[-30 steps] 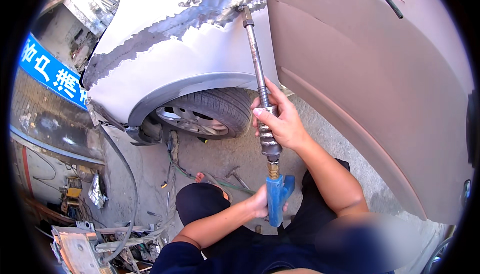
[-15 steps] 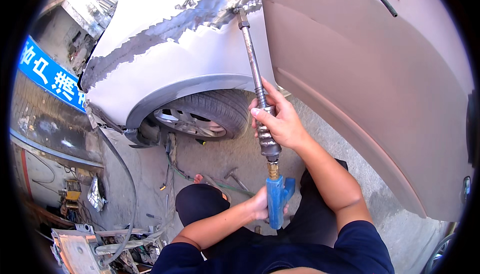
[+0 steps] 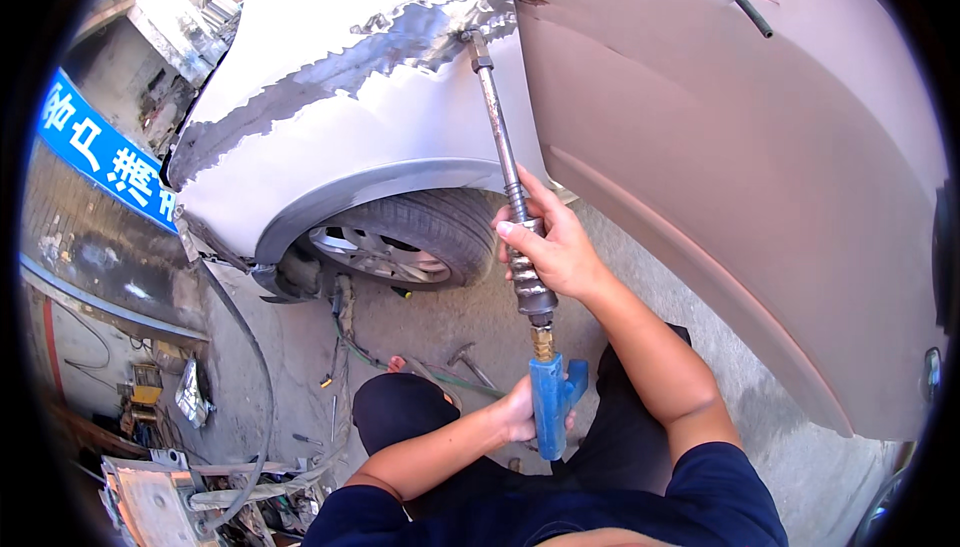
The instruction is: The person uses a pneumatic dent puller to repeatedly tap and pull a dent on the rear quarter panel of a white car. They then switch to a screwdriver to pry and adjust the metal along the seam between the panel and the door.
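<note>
- Blue handle at the near end of the metal puller, and the left hand has its fingers curled right around it.
- Right hand is holding the chunky ribbed weight farther up, thumb on the left side, fingers closed in.
- Puller's far tip meets the bare-metal strip on the silver fender, near the right edge, just left of the brownish door.
- Compared with a second ago, not much (honestly had to flip back and forth): same grips, same spot on the metal, the whole view's just shifted a touch.
- Biggest change: that blurry patch over the right sleeve is gone.
- Tyre sits left of the puller, with a hammer on the ground nearer in.
</note>
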Demonstrator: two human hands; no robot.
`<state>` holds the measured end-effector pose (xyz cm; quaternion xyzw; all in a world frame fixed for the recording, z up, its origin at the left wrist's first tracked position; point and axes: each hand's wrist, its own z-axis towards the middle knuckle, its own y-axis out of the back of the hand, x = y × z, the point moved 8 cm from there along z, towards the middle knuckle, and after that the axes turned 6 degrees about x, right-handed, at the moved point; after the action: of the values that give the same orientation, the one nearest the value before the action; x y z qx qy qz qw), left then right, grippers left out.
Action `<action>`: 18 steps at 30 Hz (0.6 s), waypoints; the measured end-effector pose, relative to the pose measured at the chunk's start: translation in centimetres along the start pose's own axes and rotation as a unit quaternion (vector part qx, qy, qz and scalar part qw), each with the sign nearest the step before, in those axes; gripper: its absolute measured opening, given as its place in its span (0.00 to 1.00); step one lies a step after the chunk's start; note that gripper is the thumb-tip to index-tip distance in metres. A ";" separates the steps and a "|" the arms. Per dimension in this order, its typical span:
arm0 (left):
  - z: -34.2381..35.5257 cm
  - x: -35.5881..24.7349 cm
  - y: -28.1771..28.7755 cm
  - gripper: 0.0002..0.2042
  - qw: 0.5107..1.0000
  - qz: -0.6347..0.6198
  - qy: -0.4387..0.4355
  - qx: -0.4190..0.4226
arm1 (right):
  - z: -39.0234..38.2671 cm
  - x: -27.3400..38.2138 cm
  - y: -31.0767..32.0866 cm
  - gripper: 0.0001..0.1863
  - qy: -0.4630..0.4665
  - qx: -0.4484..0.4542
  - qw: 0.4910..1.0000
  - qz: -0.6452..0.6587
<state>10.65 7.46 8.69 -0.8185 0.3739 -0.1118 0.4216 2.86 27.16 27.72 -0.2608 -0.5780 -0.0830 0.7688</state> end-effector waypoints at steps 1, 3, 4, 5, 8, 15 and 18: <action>-0.1 -0.1 0.2 0.26 1.000 0.009 -0.005 -0.008 | 0.2 0.0 -0.1 0.41 -0.004 -0.002 1.000 -0.001; -0.2 0.2 0.2 0.28 1.000 -0.018 -0.005 -0.002 | 0.0 -0.2 -0.2 0.41 -0.017 -0.017 1.000 0.004; -0.1 0.0 -0.3 0.29 1.000 -0.029 -0.006 0.006 | -0.1 -0.1 -0.1 0.42 -0.020 -0.014 1.000 0.009; -0.4 -0.2 -0.9 0.31 1.000 -0.019 -0.007 -0.003 | 0.0 -0.2 0.0 0.43 -0.024 -0.011 1.000 0.014; -0.3 -0.3 -0.5 0.31 1.000 -0.019 -0.024 -0.001 | 0.2 -0.8 -0.3 0.39 -0.046 -0.007 0.996 0.071; -0.2 -1.1 0.1 0.25 0.999 -0.003 -0.048 -0.004 | 1.3 -2.0 -1.3 0.09 -0.190 0.017 0.976 0.105; 0.1 -1.3 0.4 0.20 0.999 -0.022 -0.041 -0.019 | 4.5 -1.5 0.2 0.08 -0.179 0.005 0.976 0.124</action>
<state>9.57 8.24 8.49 -0.8381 0.3406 -0.0806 0.4183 -1.31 29.35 27.17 -0.3367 -0.6701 0.0638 0.6584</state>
